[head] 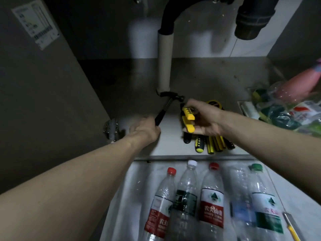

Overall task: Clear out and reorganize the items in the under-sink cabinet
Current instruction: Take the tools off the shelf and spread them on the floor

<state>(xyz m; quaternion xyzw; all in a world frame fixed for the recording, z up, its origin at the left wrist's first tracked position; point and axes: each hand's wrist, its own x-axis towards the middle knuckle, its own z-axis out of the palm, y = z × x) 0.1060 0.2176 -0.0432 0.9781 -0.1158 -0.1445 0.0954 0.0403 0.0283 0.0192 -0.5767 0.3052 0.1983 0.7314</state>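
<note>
Inside the cabinet, my left hand [145, 128] grips the black handle of a hammer [169, 100], whose head points toward the white drain pipe [165, 63]. Further right, my right hand [202, 117] holds a yellow-and-black tool [188, 117] above a row of yellow-handled screwdrivers [211, 144] lying on the cabinet floor. A yellow tape measure [214, 103] peeks out behind my right hand.
Several empty plastic bottles [211, 197] lie side by side on white sheeting in front of the cabinet. A heap of bags, sponges and a pink item [293, 105] fills the right side. A metal hinge [112, 129] sits on the left wall. A yellow tool [291, 226] lies bottom right.
</note>
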